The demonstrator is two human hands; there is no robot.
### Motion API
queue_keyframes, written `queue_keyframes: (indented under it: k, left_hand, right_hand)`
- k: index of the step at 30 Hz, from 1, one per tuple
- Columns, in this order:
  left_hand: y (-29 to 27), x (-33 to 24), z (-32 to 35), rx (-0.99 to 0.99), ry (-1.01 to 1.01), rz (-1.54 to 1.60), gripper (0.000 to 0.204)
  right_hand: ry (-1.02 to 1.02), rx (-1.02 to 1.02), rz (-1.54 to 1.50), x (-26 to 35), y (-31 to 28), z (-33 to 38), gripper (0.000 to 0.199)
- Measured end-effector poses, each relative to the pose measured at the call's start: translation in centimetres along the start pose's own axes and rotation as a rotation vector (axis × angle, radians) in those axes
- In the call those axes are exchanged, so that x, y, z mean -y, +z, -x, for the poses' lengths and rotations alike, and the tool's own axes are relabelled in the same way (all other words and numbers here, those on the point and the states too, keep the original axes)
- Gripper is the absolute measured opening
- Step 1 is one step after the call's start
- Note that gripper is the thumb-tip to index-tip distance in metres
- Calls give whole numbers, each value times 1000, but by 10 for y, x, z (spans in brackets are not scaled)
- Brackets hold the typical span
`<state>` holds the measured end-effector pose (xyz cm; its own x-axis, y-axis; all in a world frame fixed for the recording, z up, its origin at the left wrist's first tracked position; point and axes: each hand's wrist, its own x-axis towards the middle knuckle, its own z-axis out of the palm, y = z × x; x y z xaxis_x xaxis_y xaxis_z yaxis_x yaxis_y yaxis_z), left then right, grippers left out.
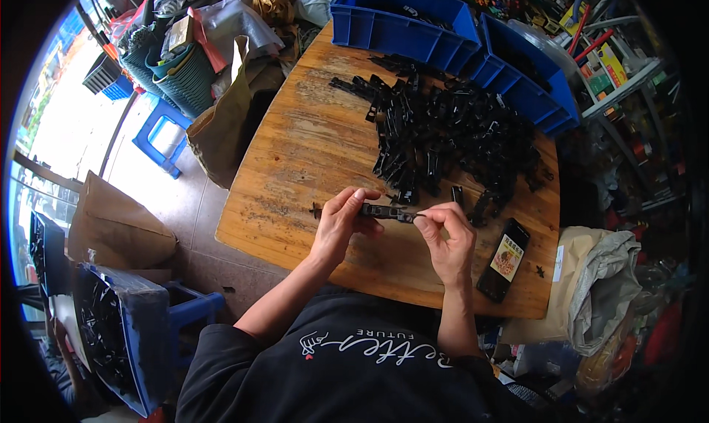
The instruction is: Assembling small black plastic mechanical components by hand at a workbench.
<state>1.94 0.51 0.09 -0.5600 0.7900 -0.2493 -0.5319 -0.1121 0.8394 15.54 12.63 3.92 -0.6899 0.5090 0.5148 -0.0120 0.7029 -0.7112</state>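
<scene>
My left hand (341, 222) and my right hand (447, 238) together hold one long black plastic part (387, 212) just above the wooden table (303, 150). The left hand grips its left end with thumb and fingers. At the right end, my right hand pinches a thin pin-like tip between thumb and forefinger. Beyond the hands lies a big pile of similar black parts (443, 131). A single small black piece (316, 210) lies on the wood left of my left hand.
Two blue bins (395, 24) (528, 80) stand at the table's far edge. A phone (504, 259) lies at the right, near a tiny black piece (540, 271). Brown paper bags (221, 120), blue stools (159, 139) and a blue crate (129, 334) stand to the left. Sacks (598, 283) crowd the right.
</scene>
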Motion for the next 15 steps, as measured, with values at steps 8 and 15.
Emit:
queue_keyframes:
  k: [8, 15]
  left_hand:
    - [11, 11, -3, -33, 177, -21, 31]
    - [23, 12, 2, 15, 212, -41, 30]
  right_hand:
    - [236, -126, -18, 14, 10, -3, 13]
    - [148, -131, 85, 4, 27, -4, 12]
